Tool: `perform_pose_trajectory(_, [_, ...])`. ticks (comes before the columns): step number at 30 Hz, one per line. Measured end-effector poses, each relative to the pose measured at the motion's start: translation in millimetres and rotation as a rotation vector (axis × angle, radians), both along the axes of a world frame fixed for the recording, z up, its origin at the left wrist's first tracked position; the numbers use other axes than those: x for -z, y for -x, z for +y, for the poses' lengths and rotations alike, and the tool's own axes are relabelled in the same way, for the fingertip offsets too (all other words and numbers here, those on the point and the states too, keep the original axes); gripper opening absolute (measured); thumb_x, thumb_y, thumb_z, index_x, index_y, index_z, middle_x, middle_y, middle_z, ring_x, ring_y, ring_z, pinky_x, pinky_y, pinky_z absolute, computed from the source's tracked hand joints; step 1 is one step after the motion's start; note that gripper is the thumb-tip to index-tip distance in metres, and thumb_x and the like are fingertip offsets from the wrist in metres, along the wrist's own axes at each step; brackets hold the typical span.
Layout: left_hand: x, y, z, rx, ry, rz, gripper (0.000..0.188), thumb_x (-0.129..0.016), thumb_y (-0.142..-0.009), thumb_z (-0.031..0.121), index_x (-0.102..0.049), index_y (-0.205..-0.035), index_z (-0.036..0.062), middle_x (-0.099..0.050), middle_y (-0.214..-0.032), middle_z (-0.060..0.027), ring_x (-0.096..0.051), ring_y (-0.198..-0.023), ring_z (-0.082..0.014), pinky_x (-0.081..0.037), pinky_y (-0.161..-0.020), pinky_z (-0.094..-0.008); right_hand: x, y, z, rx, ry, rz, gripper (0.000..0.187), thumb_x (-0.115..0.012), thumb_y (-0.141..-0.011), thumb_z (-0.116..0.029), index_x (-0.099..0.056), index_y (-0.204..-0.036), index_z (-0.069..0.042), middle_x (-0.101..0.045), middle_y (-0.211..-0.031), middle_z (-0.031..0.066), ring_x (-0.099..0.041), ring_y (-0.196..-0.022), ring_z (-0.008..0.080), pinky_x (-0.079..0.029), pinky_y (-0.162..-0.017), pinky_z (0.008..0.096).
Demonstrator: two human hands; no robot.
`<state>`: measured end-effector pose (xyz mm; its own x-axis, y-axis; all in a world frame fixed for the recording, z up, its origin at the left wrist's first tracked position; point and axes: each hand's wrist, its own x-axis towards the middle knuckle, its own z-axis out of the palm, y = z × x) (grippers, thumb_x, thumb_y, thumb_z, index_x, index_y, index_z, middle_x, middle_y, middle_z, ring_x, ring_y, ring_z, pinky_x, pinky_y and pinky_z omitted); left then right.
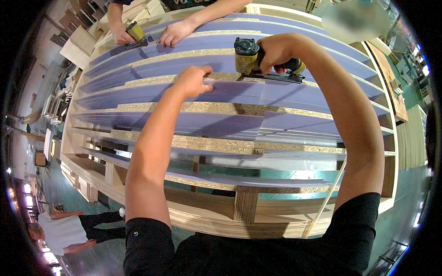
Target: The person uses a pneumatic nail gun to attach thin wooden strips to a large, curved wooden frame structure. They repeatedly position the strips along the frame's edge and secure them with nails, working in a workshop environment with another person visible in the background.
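Observation:
A yellow and black pneumatic nail gun (pixel 247 56) is in my right hand (pixel 277 53), its fingers wrapped round the handle. The tool's nose and black magazine rest at a chipboard strip (pixel 221 78) in the upper middle of a large wooden frame (pixel 391 138). To the left of the tool, my left hand (pixel 194 82) lies over the same strip, thumb and fingers apart on either side of its edge. Long purple-blue panels (pixel 235 92) stand on edge beside the strips, running left to right across the frame.
Across the frame, a co-worker's hand (pixel 120 34) holds another yellow nail gun (pixel 136 32); their other hand (pixel 176 33) rests on a strip. A thin pale stick (pixel 324 202) leans at the near right. Stacked boards (pixel 411 138) stand right. A person (pixel 69 232) is at lower left.

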<state>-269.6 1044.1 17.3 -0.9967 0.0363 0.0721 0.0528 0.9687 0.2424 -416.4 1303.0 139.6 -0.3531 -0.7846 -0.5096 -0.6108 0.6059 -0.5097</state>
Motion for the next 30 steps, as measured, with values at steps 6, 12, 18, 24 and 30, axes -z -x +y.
perform_pose_trajectory(6, [-0.9, -3.0, 5.0, -0.065, -0.034, -0.003, 0.054, -0.087, -0.073, 0.034, -0.069, -0.118, 0.0092, -0.075, -0.106, -0.0193, -0.071, -0.101, -0.0393, -0.056, -0.087, -0.045, 2.4, -4.0, -11.3, 0.001, 0.001, -0.02, 0.028, -0.072, -0.075, -0.01, -0.066, -0.099, 0.003, -0.063, -0.066, 0.0086, -0.06, -0.051, 0.0169, -0.049, -0.047, 0.0346])
perform_pose_trajectory(12, [-0.2, -5.6, 6.1, -0.085, -0.042, -0.011, 0.053, -0.087, -0.075, 0.036, -0.068, -0.117, 0.0103, -0.075, -0.108, -0.0175, -0.071, -0.102, -0.039, -0.055, -0.087, -0.0456, 2.6, -4.4, -5.7, 0.008, 0.008, 0.001, 0.027, -0.07, -0.075, -0.01, -0.066, -0.099, 0.003, -0.063, -0.067, 0.0087, -0.059, -0.051, 0.0167, -0.048, -0.046, 0.0338])
perform_pose_trajectory(18, [-1.5, -3.1, 3.5, -0.055, -0.079, -0.031, 0.057, -0.089, -0.074, 0.034, -0.068, -0.119, 0.007, -0.074, -0.112, -0.0194, -0.07, -0.106, -0.0389, -0.055, -0.089, -0.0449, 6.3, 1.2, -0.9, 0.009, 0.006, -0.004, 0.032, -0.069, -0.076, -0.011, -0.065, -0.105, 0.003, -0.063, -0.068, 0.0085, -0.059, -0.051, 0.0163, -0.048, -0.046, 0.034])
perform_pose_trajectory(24, [-6.7, -3.8, 7.4, -0.075, -0.065, -0.054, 0.056, -0.09, -0.074, 0.031, -0.068, -0.119, 0.0051, -0.074, -0.113, -0.0195, -0.07, -0.107, -0.0369, -0.055, -0.09, -0.0441, 14.1, 10.4, 6.4, -0.074, -0.093, 0.06, 0.022, -0.07, -0.076, -0.012, -0.067, -0.095, -0.001, -0.065, -0.067, 0.0075, -0.062, -0.053, 0.0156, -0.048, -0.047, 0.0331])
perform_pose_trajectory(30, [-2.8, -5.7, 3.4, -0.098, -0.097, -0.056, 0.057, -0.089, -0.075, 0.03, -0.069, -0.121, 0.0058, -0.074, -0.113, -0.0196, -0.071, -0.106, -0.0371, -0.055, -0.091, -0.0448, 11.9, 11.1, 20.9, -0.057, -0.034, 0.03, 0.015, -0.071, -0.075, -0.016, -0.066, -0.079, -0.002, -0.066, -0.062, 0.0083, -0.063, -0.051, 0.0173, -0.048, -0.047, 0.0362])
